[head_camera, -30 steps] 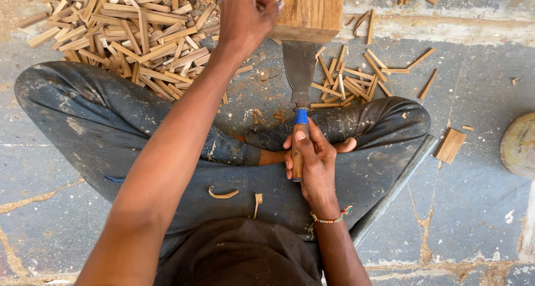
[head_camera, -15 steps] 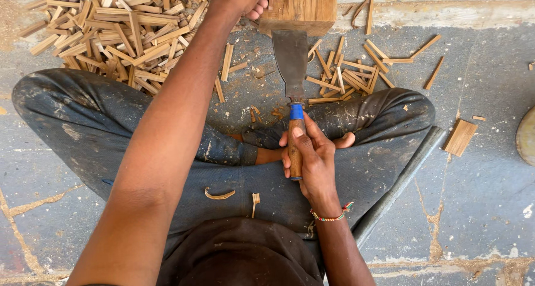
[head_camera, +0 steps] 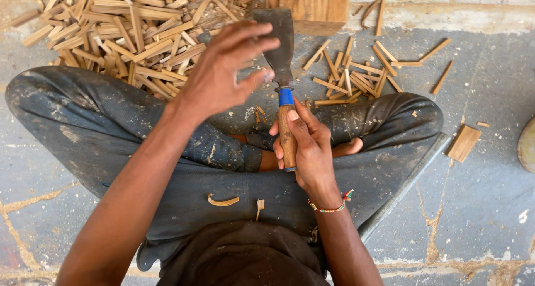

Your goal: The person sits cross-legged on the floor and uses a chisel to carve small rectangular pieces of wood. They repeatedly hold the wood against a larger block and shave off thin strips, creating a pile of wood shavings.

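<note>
While the right hand [head_camera: 309, 152] is clamped on the chisel [head_camera: 283, 85], blade up toward the wooden block [head_camera: 312, 4], the left hand [head_camera: 223, 68] hovers open and empty; a firm, steady grip would probably keep the edge true.

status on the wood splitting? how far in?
Done: a big pile of split sticks lies by the left knee and a smaller scatter by the right. In hand: the right hand grips a broad chisel by its wooden handle; the left hand hovers open beside the blade. Left: the wood block ahead looks largely whole.
</note>
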